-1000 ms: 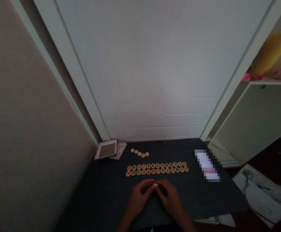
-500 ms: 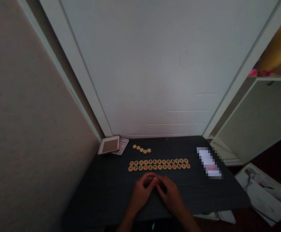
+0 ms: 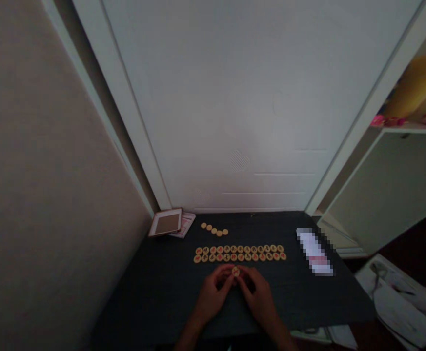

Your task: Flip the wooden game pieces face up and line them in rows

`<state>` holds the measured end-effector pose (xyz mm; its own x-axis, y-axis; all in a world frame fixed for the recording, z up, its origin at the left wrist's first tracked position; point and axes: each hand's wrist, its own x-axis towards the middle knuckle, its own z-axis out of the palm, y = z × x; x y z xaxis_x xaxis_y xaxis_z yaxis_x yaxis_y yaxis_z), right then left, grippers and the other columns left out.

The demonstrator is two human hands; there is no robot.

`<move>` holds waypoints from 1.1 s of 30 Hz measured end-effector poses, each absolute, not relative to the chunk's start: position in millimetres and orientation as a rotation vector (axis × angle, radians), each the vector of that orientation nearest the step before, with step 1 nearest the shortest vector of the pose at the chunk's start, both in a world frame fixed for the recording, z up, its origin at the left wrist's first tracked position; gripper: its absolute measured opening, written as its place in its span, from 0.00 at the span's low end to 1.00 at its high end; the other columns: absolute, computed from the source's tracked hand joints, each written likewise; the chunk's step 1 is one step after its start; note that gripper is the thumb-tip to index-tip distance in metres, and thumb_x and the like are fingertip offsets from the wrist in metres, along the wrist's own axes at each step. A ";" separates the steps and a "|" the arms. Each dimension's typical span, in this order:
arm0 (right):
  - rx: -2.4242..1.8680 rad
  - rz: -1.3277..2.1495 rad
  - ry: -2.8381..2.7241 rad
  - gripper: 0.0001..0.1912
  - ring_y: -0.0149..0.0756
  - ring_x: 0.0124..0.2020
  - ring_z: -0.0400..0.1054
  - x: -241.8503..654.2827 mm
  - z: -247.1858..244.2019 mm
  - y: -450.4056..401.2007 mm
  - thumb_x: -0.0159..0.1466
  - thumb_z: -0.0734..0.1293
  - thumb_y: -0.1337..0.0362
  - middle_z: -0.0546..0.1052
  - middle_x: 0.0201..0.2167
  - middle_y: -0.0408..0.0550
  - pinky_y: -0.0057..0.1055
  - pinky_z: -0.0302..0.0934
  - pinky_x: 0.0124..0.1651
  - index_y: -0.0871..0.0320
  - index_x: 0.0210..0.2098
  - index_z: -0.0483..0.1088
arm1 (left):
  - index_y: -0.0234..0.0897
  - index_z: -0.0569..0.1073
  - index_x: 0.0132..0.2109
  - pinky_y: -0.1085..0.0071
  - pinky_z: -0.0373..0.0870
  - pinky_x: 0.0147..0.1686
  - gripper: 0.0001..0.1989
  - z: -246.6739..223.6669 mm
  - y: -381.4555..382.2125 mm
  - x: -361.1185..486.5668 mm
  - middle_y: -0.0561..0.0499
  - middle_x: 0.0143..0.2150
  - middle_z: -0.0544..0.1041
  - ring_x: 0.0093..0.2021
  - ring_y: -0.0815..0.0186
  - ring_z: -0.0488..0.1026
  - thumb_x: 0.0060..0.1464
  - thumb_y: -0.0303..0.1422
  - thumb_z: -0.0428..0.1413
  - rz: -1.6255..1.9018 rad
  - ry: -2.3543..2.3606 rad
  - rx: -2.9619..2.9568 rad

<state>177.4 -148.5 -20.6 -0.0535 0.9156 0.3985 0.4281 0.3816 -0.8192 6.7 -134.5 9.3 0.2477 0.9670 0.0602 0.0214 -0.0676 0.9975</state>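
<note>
Between the fingertips of both hands is a round wooden xiangqi piece (image 3: 235,271), its marked face showing. My left hand (image 3: 213,292) pinches it from the left, fingers curled and thumb in front. From the other side my right hand (image 3: 258,293) grips its right edge in the same way. Just beyond my fingers, two close rows of xiangqi pieces (image 3: 241,257) lie face up with red and dark characters. Farther back, several plain-faced pieces (image 3: 214,230) form a short slanting line.
The dark tabletop (image 3: 154,302) meets a white panel (image 3: 213,122) at the back. At its back left corner lies a framed tablet-like object (image 3: 167,223) on a printed sheet (image 3: 185,226). A blurred-out pale item (image 3: 314,251) rests at the right. A white bin (image 3: 406,297) stands beyond the right edge.
The piece between my fingertips now shows its marked face, which was hidden before. My hands stay almost in place. The whole view has shifted slightly.
</note>
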 end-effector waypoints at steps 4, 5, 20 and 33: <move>-1.170 0.677 -1.663 0.14 0.39 0.41 0.76 180.1 -17.7 -146.9 0.70 0.65 0.59 0.81 0.42 0.48 0.33 0.70 0.47 0.50 0.53 0.75 | 0.39 0.75 0.48 0.63 0.76 0.49 0.13 5.8 -133.8 6.4 0.45 0.45 0.83 0.46 0.57 0.81 0.58 0.39 0.61 1.066 0.997 1.370; -1.155 0.690 -1.663 0.14 0.39 0.42 0.76 180.6 -16.9 -146.6 0.70 0.65 0.59 0.80 0.42 0.49 0.33 0.70 0.47 0.50 0.53 0.75 | 0.38 0.75 0.47 0.63 0.76 0.49 0.13 4.9 -133.6 6.5 0.45 0.45 0.83 0.46 0.57 0.81 0.57 0.38 0.62 1.068 0.998 1.369; -1.180 0.770 -1.575 0.13 0.42 0.43 0.76 182.4 -9.3 -147.0 0.70 0.64 0.56 0.81 0.42 0.50 0.35 0.70 0.49 0.53 0.48 0.77 | 0.39 0.76 0.48 0.62 0.76 0.50 0.14 10.0 -135.2 8.9 0.46 0.45 0.83 0.46 0.57 0.81 0.57 0.39 0.61 1.039 1.070 1.391; -1.316 0.805 -1.499 0.15 0.40 0.35 0.77 182.7 -17.8 -145.8 0.65 0.69 0.50 0.82 0.34 0.48 0.31 0.70 0.40 0.55 0.39 0.79 | 0.45 0.79 0.49 0.65 0.75 0.50 0.11 10.4 -141.6 11.1 0.50 0.45 0.84 0.45 0.58 0.81 0.59 0.37 0.59 0.936 1.111 1.597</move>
